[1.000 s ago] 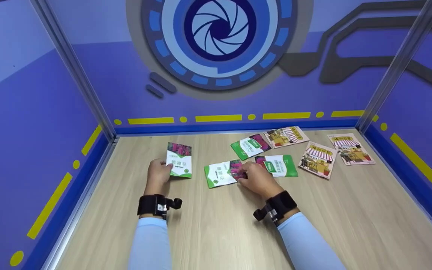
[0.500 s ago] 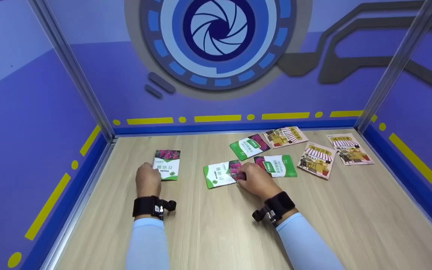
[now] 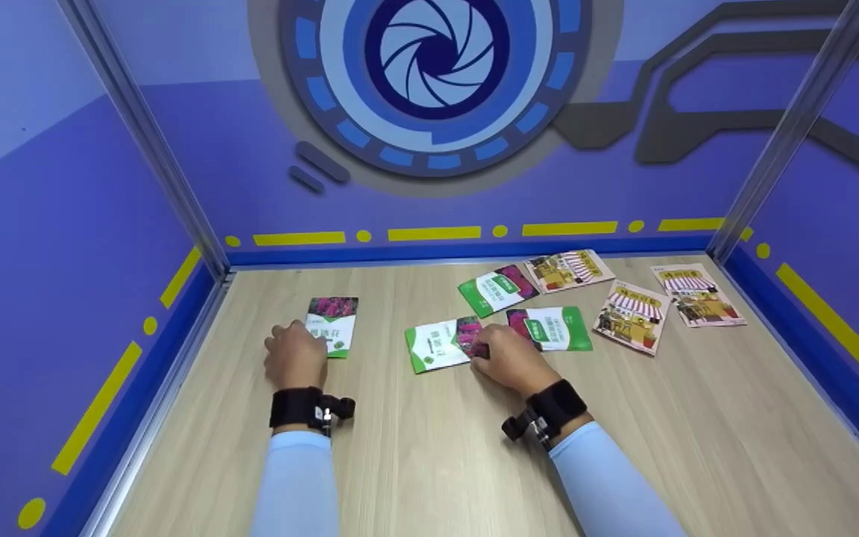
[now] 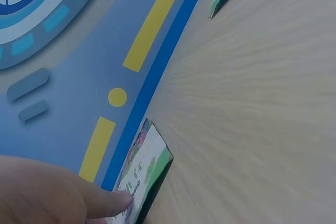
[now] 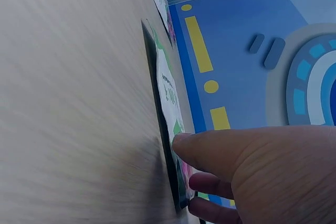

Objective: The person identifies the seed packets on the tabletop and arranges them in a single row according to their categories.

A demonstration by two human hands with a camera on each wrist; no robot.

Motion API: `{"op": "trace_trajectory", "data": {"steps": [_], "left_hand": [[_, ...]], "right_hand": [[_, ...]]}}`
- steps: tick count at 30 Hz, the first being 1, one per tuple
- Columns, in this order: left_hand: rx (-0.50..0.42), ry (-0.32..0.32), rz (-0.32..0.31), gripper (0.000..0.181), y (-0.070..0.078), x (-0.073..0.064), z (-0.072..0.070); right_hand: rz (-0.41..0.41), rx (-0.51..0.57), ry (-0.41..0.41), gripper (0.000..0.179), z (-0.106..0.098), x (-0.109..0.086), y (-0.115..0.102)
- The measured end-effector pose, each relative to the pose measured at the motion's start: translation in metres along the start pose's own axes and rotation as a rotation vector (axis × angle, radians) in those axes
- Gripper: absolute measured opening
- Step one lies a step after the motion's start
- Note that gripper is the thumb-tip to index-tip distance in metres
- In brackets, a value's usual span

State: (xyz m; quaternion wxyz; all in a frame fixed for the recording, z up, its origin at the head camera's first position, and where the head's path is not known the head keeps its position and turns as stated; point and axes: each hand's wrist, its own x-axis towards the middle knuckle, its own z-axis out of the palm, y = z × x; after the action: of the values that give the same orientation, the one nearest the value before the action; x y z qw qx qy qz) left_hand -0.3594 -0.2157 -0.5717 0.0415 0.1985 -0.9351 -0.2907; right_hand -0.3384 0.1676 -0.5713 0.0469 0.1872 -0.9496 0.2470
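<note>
My left hand (image 3: 295,358) rests at the left edge of a white and green seed packet (image 3: 335,327) with pink flowers, which lies on the table. In the left wrist view, the thumb (image 4: 107,203) touches the packet's printed face; the other fingers spread to the packet's left in the head view. With thumb and fingers, my right hand (image 3: 513,358) pinches the flowered right end of a similar seed packet (image 3: 433,347) lying sideways. Its fingers partly cover that end. Just behind this hand lies a third green-ended packet (image 3: 558,330), with magenta flowers.
Another green and white seed packet (image 3: 496,291) lies farther back, against a pink packet with a striped awning (image 3: 570,271). Two more awning packets (image 3: 631,317) (image 3: 699,296) lie at the right. Blue-purple walls (image 3: 429,209) enclose the wooden table (image 3: 429,462) at the back and sides.
My left hand has moved left with its packet, which now lies straighter; the fingers have since spread off it. My right hand and its packet have stayed in place.
</note>
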Motion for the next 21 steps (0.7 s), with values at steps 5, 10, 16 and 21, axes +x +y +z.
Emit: {"op": "trace_trajectory", "data": {"steps": [5,10,16,21], "left_hand": [[-0.002,-0.076,0.159,0.052,0.0059,0.0005,0.0018],[0.102,-0.154,0.259,0.046,0.0078,-0.0033,0.0042],[0.102,-0.122,0.242,0.045,0.0041,-0.0059,0.0021],[0.109,-0.101,0.226,0.045,0.001,-0.0058,0.0005]], "right_hand": [[0.016,0.005,-0.024,0.013,0.0009,0.0006,-0.0009],[0.023,-0.017,-0.088,0.021,0.0003,-0.0001,-0.003],[-0.009,-0.07,-0.126,0.028,-0.0006,-0.0025,-0.0041],[-0.041,-0.07,-0.116,0.023,0.0,-0.0036,-0.0028]]}}
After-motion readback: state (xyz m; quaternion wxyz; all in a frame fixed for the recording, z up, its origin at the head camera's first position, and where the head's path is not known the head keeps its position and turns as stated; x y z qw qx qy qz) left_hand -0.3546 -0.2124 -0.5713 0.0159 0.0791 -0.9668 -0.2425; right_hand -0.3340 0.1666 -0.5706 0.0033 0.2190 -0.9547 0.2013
